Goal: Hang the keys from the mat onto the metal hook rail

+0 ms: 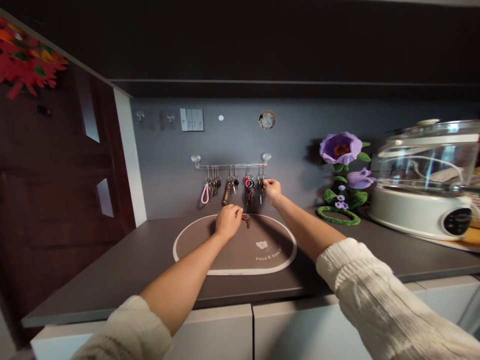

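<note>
Left hand (228, 220) low over the oval mat (195, 239), fingers pinched on a red-tagged key (246, 219) just above the mat; right hand (271, 190) raised, fingertips closed on the key bunch (260, 184) at the right end of the wall rail (230, 165). Mat lettering too small to read; crochet flower (341, 148) and steamer (423, 180) stand to the right

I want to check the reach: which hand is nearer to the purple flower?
Right. The right hand is at the key rail, left of the purple flower; the left hand is farther left.
</note>
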`<state>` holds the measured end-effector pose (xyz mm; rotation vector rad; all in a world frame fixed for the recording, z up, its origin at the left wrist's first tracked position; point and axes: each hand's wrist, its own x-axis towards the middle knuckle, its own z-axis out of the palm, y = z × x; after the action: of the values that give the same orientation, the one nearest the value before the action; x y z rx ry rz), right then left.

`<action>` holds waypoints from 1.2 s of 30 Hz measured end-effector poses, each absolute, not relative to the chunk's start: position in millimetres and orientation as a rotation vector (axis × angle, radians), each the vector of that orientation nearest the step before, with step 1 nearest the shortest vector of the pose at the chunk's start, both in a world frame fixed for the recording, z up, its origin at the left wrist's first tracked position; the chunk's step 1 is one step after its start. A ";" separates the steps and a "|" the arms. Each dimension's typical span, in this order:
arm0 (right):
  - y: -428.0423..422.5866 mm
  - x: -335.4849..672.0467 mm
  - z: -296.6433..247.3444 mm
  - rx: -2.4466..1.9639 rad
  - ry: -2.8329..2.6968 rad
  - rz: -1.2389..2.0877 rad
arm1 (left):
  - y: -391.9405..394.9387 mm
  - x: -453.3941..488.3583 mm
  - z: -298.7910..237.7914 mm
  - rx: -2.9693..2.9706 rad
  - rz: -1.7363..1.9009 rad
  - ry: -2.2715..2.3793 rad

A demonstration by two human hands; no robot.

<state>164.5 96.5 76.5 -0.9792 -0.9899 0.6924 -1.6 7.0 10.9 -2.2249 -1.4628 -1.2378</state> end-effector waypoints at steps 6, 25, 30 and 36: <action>83.0 165.9 73.5 -1.033 -1.071 0.538 | 6.4 -4.7 12.9 -2.200 -1.234 -1.499; 46.2 144.5 25.5 -1.132 -1.484 0.571 | 12.9 -15.2 12.9 -2.257 -1.206 -1.671; 48.3 146.6 10.4 -1.273 -1.609 0.478 | 14.6 -15.4 11.5 -2.314 -1.172 -1.671; 50.0 143.7 5.9 -1.322 -1.667 0.423 | 19.2 -15.2 8.1 -2.352 -1.160 -1.682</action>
<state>143.7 50.0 5.9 -1.3215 -1.6669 0.4234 -15.2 19.2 8.1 -2.3525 -1.6825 -1.1599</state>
